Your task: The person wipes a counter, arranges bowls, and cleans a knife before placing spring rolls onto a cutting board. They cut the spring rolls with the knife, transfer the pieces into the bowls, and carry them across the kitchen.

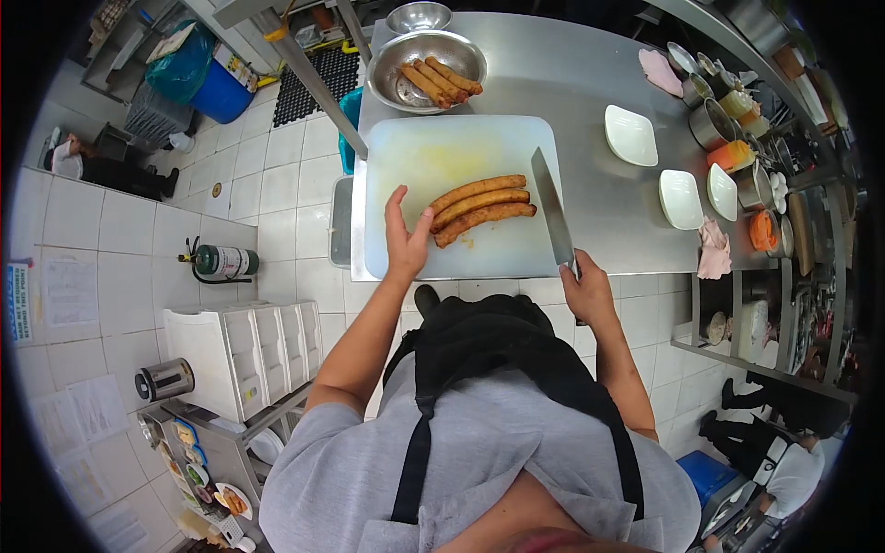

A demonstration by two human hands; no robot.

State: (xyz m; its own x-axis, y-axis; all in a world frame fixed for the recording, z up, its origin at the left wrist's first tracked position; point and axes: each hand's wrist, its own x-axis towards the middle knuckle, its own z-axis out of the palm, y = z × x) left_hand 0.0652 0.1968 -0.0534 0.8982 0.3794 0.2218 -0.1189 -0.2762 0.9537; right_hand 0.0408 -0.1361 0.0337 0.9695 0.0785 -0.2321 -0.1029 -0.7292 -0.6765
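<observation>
Three browned fried rolls [481, 205] lie side by side on a white cutting board [396, 147]. My left hand [404, 241] is at their left end, fingers apart and stretched out, with the thumb at or very near the roll ends. My right hand [586, 288] is closed round the handle of a large kitchen knife [551, 205]. The blade points away from me along the board's right side, just right of the rolls and apart from them. Beyond the board, a steel bowl [385, 78] holds several more fried rolls [433, 81].
White dishes [631, 135] stand on the steel table [590, 83] to the right. Pink cloths [713, 249], pots and sauce containers line its right edge. A smaller steel bowl [418, 17] sits at the back. White drawers [244, 355] stand behind at left. Other people are at the far sides.
</observation>
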